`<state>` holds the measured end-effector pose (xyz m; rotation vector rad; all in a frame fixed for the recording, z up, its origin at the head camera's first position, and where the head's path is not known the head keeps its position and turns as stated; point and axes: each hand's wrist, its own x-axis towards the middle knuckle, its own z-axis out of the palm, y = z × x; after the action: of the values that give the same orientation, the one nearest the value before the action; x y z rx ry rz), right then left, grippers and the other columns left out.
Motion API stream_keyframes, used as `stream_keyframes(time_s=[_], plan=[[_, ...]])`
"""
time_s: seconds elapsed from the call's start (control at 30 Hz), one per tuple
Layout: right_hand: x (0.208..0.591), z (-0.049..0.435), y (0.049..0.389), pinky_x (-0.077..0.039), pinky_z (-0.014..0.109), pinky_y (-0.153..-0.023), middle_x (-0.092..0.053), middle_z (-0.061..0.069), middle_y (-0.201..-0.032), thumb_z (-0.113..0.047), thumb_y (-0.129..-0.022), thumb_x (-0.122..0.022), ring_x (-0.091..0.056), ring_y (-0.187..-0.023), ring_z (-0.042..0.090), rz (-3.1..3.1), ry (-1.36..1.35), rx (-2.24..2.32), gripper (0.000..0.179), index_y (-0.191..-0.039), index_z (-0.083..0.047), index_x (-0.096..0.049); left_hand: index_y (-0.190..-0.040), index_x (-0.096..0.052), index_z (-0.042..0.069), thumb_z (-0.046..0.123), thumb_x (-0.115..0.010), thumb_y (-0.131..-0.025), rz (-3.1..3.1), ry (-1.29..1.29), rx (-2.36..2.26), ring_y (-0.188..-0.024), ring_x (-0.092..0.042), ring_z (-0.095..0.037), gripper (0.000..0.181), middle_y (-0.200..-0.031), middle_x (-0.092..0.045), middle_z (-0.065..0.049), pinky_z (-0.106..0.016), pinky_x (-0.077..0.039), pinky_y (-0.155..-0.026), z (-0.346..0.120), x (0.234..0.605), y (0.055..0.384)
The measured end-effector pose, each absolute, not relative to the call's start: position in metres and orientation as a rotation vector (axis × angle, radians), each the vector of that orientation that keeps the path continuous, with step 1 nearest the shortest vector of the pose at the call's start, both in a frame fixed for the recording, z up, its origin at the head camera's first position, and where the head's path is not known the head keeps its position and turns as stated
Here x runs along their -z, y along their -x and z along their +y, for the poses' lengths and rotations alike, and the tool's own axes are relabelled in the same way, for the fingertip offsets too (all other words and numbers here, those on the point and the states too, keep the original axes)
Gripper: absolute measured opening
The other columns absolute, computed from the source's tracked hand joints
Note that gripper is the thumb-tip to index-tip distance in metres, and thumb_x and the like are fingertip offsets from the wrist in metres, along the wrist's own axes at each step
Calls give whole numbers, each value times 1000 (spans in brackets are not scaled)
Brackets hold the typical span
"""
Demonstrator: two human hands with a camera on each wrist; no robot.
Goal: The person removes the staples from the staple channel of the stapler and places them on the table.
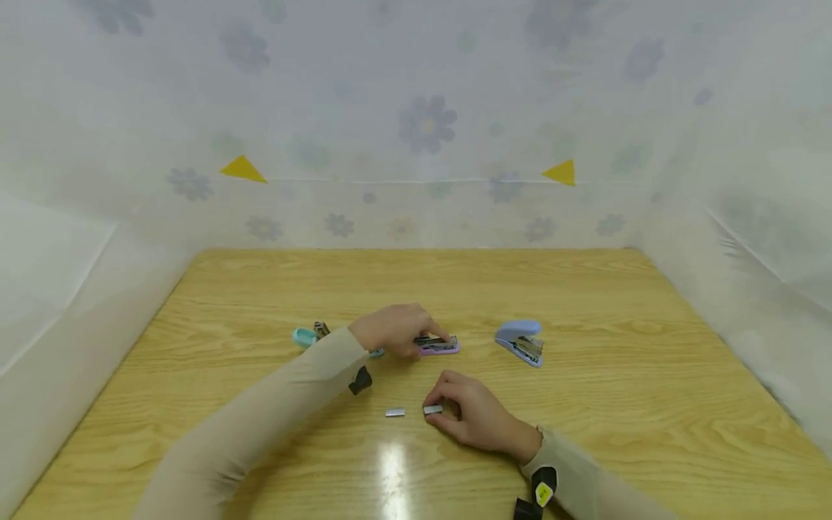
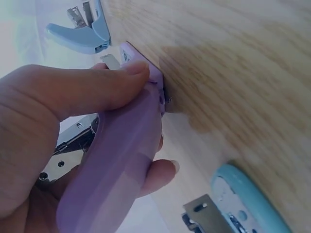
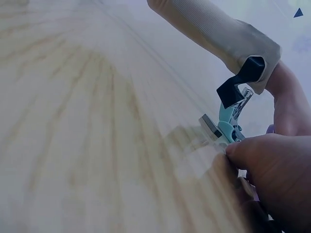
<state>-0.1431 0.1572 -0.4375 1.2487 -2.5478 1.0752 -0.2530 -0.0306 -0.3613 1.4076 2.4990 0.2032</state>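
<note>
The right grip (image 1: 479,414) pinched a staple strip (image 1: 432,409) on the near side of the purple stapler (image 1: 439,348), roughly parallel to it (the left grip (image 1: 393,328) held this one).

The table (image 1: 416,282) carries a teal stapler (image 1: 305,337), blue stapler (image 1: 520,330) and staple strip (image 1: 395,412).
</note>
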Motion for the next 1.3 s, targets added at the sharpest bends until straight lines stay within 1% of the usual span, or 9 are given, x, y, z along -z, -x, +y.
stream_keyframes(time_s=[0.17, 0.33, 0.47, 0.6, 0.73, 0.87, 1.0, 1.13, 1.3], plan=[[439, 155, 144, -38, 11, -58, -58, -8, -88, -18, -87, -72, -43, -65, -2, -2543, -1239, -1048, 9, -95, -18, -68, -132, -60, 26, 9, -71, -86, 2513, -1410, -150, -85, -58, -10, 50, -115, -67, -1, -24, -44, -69, -32, 363, 254], [441, 153, 145, -38, 11, -57, -58, -8, -87, -15, -85, -73, -43, -65, -2, -2515, -1248, -1060, 11, -95, -17, -67, -133, -60, 26, 9, -70, -87, 2506, -1377, -139, -80, -51, -9, 50, -116, -66, -2, -24, -38, -67, -32, 361, 254], [440, 155, 146, -39, 12, -56, -57, -7, -83, -9, -85, -71, -44, -64, -1, -2437, -1237, -1149, 14, -96, -16, -66, -132, -60, 23, 18, -71, -88, 2482, -1369, -142, -81, -55, -10, 46, -114, -68, -2, -24, -44, -70, -31, 358, 255], [441, 159, 150, -39, 12, -55, -55, -5, -78, 2, -83, -69, -45, -63, 1, -2324, -1191, -1202, 19, -94, -12, -65, -136, -57, 20, 27, -68, -91, 2471, -1317, -183, -98, -64, -14, 46, -119, -67, -5, -29, -52, -82, -31, 356, 255], [437, 163, 153, -35, 8, -56, -55, 0, -74, 11, -78, -67, -45, -59, 6, -2233, -1143, -1179, 21, -90, -6, -64, -137, -55, 17, 25, -61, -95, 2501, -1194, -301, -112, -61, -19, 43, -128, -63, -6, -34, -51, -91, -30, 351, 253], [422, 163, 148, -33, 7, -57, -56, 4, -70, 18, -73, -65, -46, -56, 11, -2175, -1070, -1158, 23, -85, 0, -62, -131, -60, 14, 23, -57, -97, 2520, -1170, -408, -113, -60, -19, 36, -128, -62, -5, -35, -50, -93, -25, 347, 251], [407, 166, 144, -34, 14, -50, -54, 6, -66, 22, -70, -62, -44, -53, 13, -2113, -997, -1137, 23, -83, 3, -60, -128, -61, 11, 24, -58, -97, 2531, -1211, -415, -112, -59, -21, 34, -128, -60, -7, -36, -49, -93, -13, 342, 248], [410, 177, 149, -34, 14, -51, -51, 6, -66, 22, -67, -59, -43, -53, 13, -2020, -965, -1085, 23, -83, 5, -59, -131, -58, 12, 26, -60, -96, 2528, -1257, -415, -116, -56, -23, 38, -130, -57, -9, -35, -47, -95, 7, 335, 245], [429, 206, 169, -34, 13, -52, -52, 5, -68, 8, -73, -55, -42, -53, 10, -1912, -899, -893, 10, -80, 2, -60, -134, -53, 12, 26, -60, -96, 2519, -1367, -463, -119, -55, -20, 41, -133, -55, -7, -30, -47, -95, 41, 329, 243]])
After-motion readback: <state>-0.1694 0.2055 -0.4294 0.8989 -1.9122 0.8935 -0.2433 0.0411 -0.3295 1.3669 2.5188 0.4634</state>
